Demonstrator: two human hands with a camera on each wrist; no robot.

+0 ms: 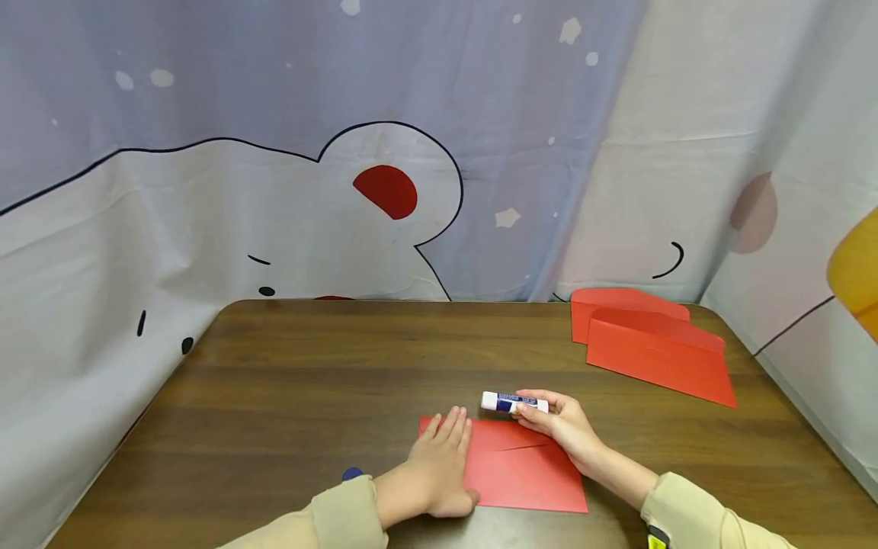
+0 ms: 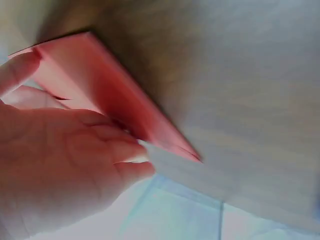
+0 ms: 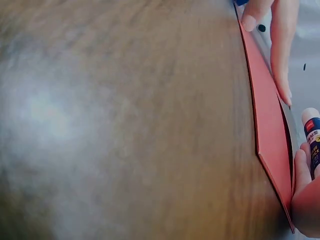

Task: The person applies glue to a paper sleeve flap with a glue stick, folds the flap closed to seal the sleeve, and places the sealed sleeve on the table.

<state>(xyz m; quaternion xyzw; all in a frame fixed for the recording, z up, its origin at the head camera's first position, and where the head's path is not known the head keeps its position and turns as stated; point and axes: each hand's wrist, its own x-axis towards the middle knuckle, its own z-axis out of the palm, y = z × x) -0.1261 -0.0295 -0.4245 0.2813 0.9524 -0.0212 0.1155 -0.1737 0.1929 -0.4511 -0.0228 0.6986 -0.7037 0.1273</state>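
Note:
A red envelope [image 1: 528, 476] lies on the table near its front, with a short slit-like line across its upper part. My left hand [image 1: 442, 469] rests on its left side, fingers straight and pointing away from me. Just above the envelope's far edge, my right hand [image 1: 565, 427] holds a glue stick [image 1: 504, 402] between thumb and fingers, its white end pointing left. In the right wrist view the glue stick [image 3: 313, 142] shows its blue printed label. The left wrist view has the left hand's palm [image 2: 65, 160] beside the envelope [image 2: 100, 70].
Two more red envelopes [image 1: 658, 354] overlap at the table's back right. A small round blue piece, like a cap [image 1: 352, 473], sits left of my left hand, partly hidden by the sleeve. A patterned curtain [image 1: 288, 221] hangs behind the brown wooden table [image 1: 309, 366].

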